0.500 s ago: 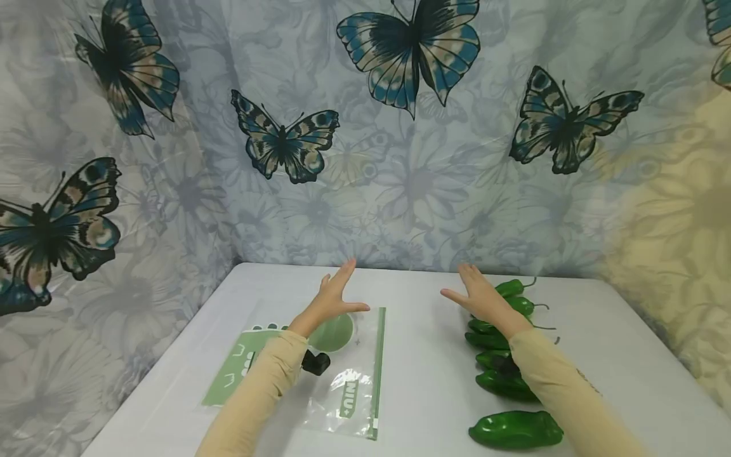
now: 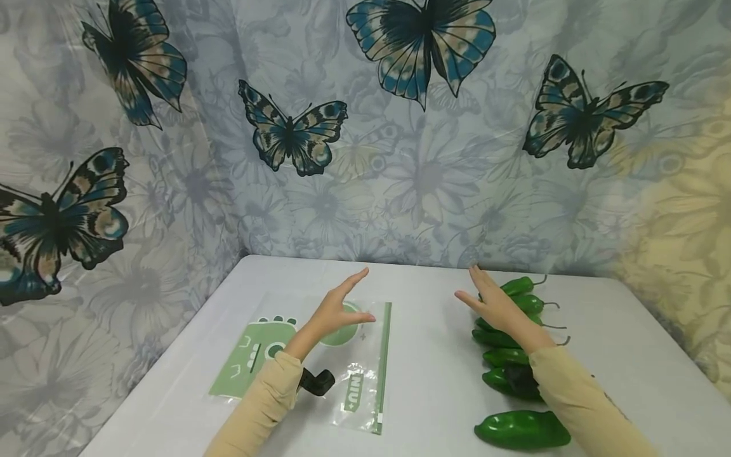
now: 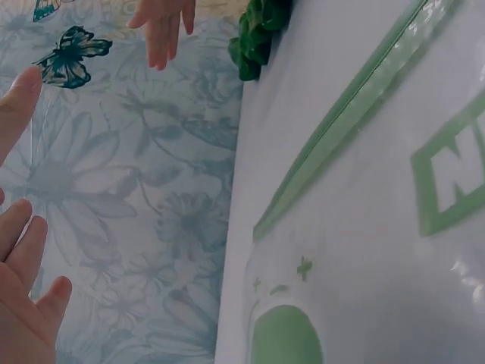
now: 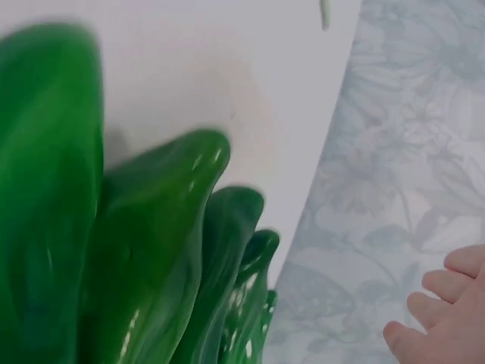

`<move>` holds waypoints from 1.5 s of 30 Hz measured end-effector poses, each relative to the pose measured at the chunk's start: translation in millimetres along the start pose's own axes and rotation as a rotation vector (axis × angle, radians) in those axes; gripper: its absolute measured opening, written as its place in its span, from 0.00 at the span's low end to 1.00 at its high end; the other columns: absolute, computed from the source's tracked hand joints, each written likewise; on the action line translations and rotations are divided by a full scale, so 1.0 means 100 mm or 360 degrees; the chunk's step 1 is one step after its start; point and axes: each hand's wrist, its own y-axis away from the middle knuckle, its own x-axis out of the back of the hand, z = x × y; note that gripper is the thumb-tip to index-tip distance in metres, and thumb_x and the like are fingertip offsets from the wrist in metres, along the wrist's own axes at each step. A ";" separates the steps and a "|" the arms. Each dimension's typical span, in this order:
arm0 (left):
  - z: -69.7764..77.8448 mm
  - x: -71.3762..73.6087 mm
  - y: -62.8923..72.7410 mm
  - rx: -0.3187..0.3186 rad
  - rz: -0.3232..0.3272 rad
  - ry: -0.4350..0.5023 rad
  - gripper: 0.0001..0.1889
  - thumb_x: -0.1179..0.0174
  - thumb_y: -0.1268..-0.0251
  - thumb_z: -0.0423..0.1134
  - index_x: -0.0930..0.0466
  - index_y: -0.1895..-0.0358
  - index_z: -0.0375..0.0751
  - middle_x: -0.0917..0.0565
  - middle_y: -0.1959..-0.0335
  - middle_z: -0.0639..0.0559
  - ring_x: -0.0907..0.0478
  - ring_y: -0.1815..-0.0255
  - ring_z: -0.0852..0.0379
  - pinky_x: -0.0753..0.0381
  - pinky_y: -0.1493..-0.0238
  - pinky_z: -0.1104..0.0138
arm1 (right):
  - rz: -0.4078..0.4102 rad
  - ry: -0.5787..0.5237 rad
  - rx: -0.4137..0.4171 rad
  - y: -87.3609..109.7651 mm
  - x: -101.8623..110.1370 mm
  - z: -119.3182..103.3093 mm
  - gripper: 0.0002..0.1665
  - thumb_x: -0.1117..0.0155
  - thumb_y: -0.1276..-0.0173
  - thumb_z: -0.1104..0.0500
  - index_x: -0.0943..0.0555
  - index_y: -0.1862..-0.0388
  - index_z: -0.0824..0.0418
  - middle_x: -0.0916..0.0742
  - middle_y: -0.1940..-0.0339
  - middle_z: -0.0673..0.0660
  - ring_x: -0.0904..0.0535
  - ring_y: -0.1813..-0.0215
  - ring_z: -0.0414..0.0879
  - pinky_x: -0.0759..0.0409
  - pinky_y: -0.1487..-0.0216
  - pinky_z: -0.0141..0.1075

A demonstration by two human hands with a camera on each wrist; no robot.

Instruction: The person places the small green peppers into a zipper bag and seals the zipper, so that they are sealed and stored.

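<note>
My left hand [image 2: 334,314] hovers over a clear zip bag [image 2: 356,352] with green print, its fingers straight and thumb spread apart, holding nothing. The bag lies flat, its green zip strip [image 2: 385,368] towards the right. My right hand [image 2: 505,311] is held above a row of long green peppers [image 2: 502,357], fingers extended and thumb out, also holding nothing. Part of the row is hidden behind that hand and sleeve. In the right wrist view the shiny peppers [image 4: 155,235] lie side by side, close to the camera.
One larger green pepper [image 2: 520,430] lies apart at the front right of the white table [image 2: 428,381]. A black wrist camera [image 2: 318,382] juts from my left wrist over the bag. Butterfly-print cloth [image 2: 428,209] hangs behind the table's far edge.
The head view has shifted slightly, moving the scene a little to the right. My left fingers tilt further to the right. Both hands stay raised and spread; bag and peppers lie as before.
</note>
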 end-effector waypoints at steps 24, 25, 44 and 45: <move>0.05 -0.30 0.59 0.0183 -0.0081 0.0128 0.41 0.30 0.58 0.33 0.39 0.37 0.31 0.36 0.37 0.41 0.42 0.37 0.44 0.43 0.40 0.52 | 0.0026 -0.0905 0.0143 0.26 -0.14 -0.24 0.34 0.69 0.25 0.50 0.52 0.33 0.76 0.44 0.34 0.74 0.50 0.35 0.66 0.47 0.41 0.58; 0.08 -0.30 0.61 0.0184 -0.0076 0.0149 0.40 0.30 0.57 0.33 0.39 0.37 0.30 0.36 0.38 0.40 0.42 0.37 0.43 0.43 0.40 0.52 | 0.0004 -0.0970 0.0136 0.26 -0.15 -0.23 0.34 0.70 0.25 0.50 0.53 0.33 0.76 0.45 0.34 0.74 0.52 0.34 0.66 0.49 0.41 0.58; -0.38 -0.48 0.73 -0.0033 -0.0243 -0.0524 0.44 0.35 0.57 0.57 0.37 0.37 0.34 0.38 0.36 0.45 0.43 0.36 0.49 0.48 0.39 0.50 | -0.0215 -0.1561 0.0078 0.46 -0.24 -0.26 0.38 0.82 0.26 0.45 0.59 0.33 0.76 0.50 0.33 0.73 0.56 0.33 0.61 0.54 0.39 0.49; -0.38 -0.48 0.72 -0.0022 -0.0248 -0.0495 0.44 0.35 0.57 0.56 0.37 0.37 0.34 0.38 0.36 0.44 0.44 0.36 0.50 0.48 0.39 0.50 | -0.0211 -0.1564 0.0090 0.47 -0.24 -0.26 0.38 0.82 0.26 0.45 0.59 0.33 0.76 0.50 0.33 0.73 0.56 0.33 0.61 0.53 0.39 0.49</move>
